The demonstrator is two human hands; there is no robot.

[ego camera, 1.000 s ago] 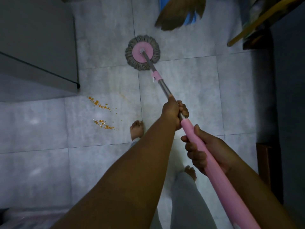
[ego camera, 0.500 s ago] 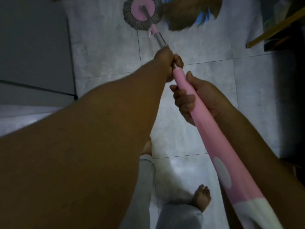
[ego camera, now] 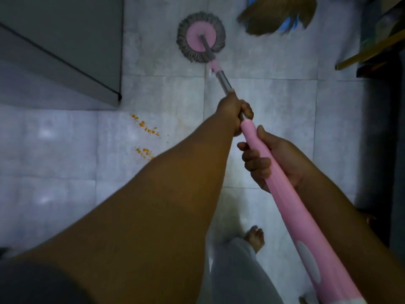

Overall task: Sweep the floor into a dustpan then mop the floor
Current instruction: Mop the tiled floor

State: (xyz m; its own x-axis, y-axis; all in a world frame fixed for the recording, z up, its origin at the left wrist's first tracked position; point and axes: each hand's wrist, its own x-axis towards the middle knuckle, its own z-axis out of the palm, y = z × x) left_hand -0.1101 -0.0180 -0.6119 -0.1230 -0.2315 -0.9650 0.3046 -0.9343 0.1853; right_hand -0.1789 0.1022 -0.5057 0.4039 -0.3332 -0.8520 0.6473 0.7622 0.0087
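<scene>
Nearest us, a bare foot and a grey trouser leg stand on the pale tiled floor. The mop's pink handle runs up from the near right corner. The right hand is wrapped round it from beneath, fingers curled over the left side and thumb lying along the top. A little farther on, the left hand is clenched round the pole just where the pink sleeve meets the bare metal shaft.

Off to the left of that forearm lie two small patches of orange crumbs, unswept and well apart from the mop. Beyond them a grey cabinet fills the far left, its corner jutting out close to the crumbs.

Farther on, the round mop head sits flat on the tiles, a grey fringe around a pink disc. Just right of it are broom bristles, with something blue behind them. A yellow stick slants across the dark far right corner.
</scene>
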